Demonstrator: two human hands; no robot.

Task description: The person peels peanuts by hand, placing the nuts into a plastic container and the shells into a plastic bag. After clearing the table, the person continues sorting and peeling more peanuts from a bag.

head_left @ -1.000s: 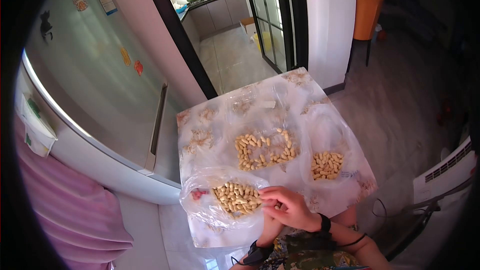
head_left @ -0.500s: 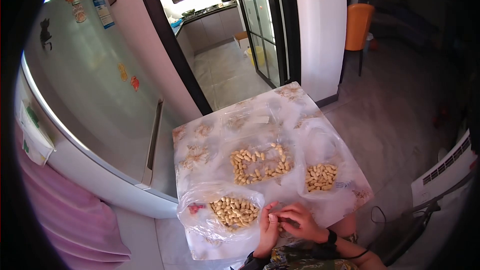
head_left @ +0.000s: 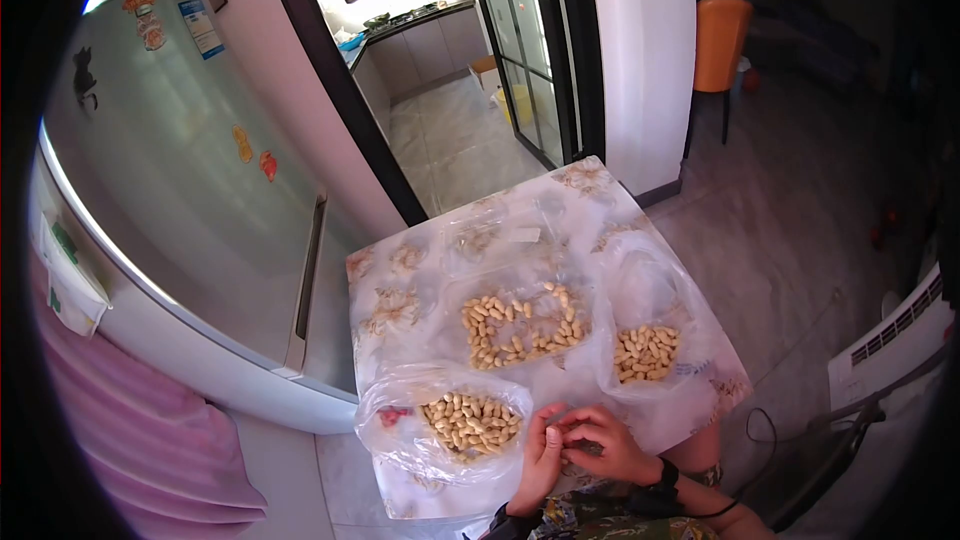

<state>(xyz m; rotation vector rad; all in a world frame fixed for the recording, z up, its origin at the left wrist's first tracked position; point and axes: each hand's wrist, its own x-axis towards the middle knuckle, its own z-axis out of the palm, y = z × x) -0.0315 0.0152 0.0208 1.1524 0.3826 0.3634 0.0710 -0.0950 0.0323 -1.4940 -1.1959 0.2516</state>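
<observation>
My left hand [head_left: 543,455] and my right hand [head_left: 605,448] meet over the table's near edge, fingers closed and fingertips together. Whatever sits between them is too small to make out. Just left of my left hand lies a clear plastic bag [head_left: 395,458] with unshelled peanuts [head_left: 470,423] and a small reddish patch. Beyond my hands, a clear plastic box [head_left: 530,315] holds peanuts [head_left: 485,325] mostly around its sides. To the right, another clear bag [head_left: 640,270] contains a smaller heap of peanuts [head_left: 647,352].
The table [head_left: 385,310] has a flower-patterned cover. A fridge [head_left: 200,190] stands to its left, near a pink cloth [head_left: 150,420]. Behind are a glass door [head_left: 515,50] and a kitchen. An orange chair [head_left: 722,45] stands at the back right; a white appliance [head_left: 885,340] is at the right.
The view has shifted slightly. My hands remain together at the table's near edge, with only small finger movement; the peanuts look unchanged.
</observation>
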